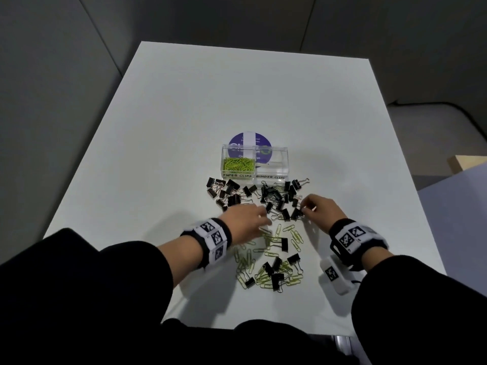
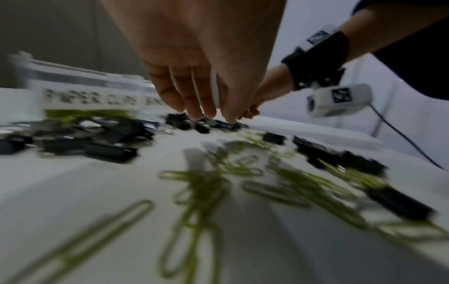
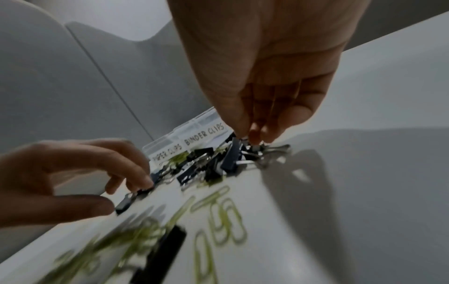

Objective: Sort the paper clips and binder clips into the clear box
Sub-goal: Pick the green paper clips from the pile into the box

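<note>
Head view, nearest the tabletop's front edge: green paper clips [image 1: 266,262] lie scattered with a few black binder clips among them. Beyond, the left hand [image 1: 243,219] reaches with loosely extended fingers onto the binder clips [image 1: 276,200] — holding nothing I can see. The right hand [image 1: 320,210] pinches one at the pile's right side. Farther still stands the clear box [image 1: 255,162] — its binder compartment lies straight ahead of the right grip.

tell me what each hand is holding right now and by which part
Right hand pinches a binder clip by its wire handle. Left hand touches another binder clip on the table; no clear hold.
</note>
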